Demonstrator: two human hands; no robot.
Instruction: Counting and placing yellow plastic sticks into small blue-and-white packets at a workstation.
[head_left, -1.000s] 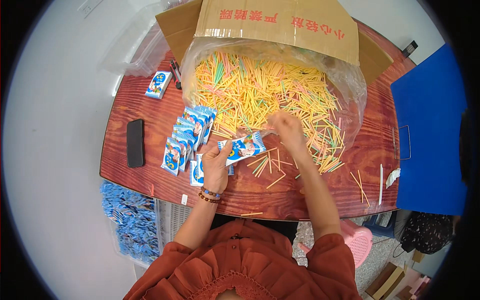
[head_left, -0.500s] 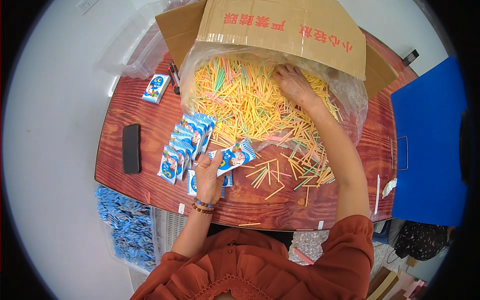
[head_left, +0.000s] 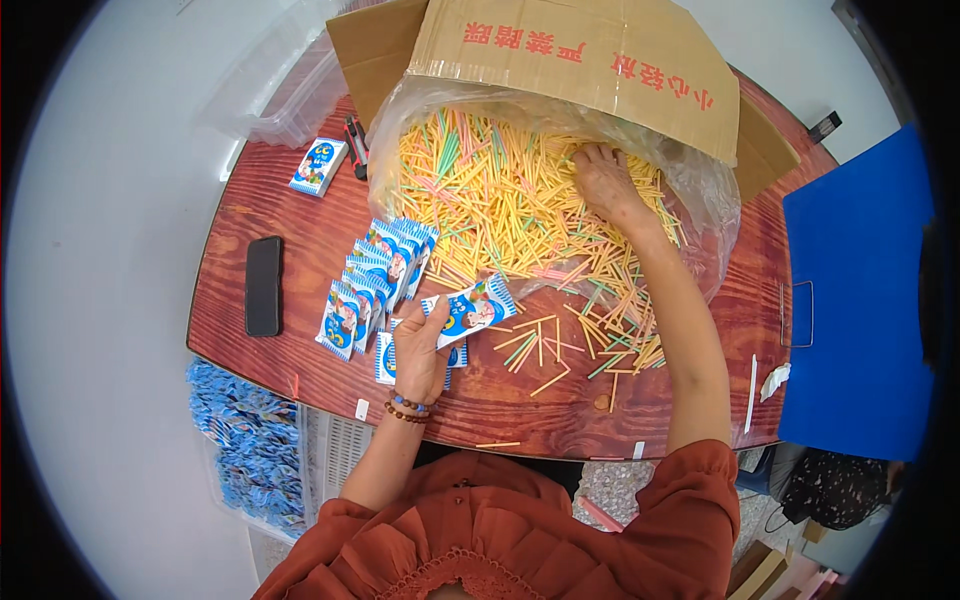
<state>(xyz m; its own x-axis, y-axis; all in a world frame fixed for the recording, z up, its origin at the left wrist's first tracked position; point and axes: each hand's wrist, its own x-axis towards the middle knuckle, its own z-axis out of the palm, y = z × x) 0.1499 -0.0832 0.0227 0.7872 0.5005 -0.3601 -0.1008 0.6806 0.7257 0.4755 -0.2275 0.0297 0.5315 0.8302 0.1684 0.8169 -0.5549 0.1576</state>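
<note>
My left hand [head_left: 420,355] grips a blue-and-white printed packet [head_left: 475,310] between thumb and fingers, tilted up over the table. Beneath that hand lies another packet [head_left: 384,358], partly covered. Just left of it, several similar packets [head_left: 343,315] overlap in leaning rows. My right hand [head_left: 608,190] reaches into a heap of thin yellow, pink and green sticks [head_left: 500,190] at its far right part. Its fingers are bent down among the sticks, and the fingertips are hidden, so what they hold does not show.
The sticks spill from a plastic-lined cardboard box [head_left: 590,60] onto the wooden table [head_left: 225,300]. A phone [head_left: 264,286], a small pack [head_left: 319,167] and a red-black cutter [head_left: 355,147] lie left. A blue board [head_left: 850,300] stands right; a bin of blue packets [head_left: 245,450] sits below left.
The view has shifted slightly. My right hand has moved a little within the heap, its fingers still bent down. My left hand keeps hold of the same packet in nearly the same place.
</note>
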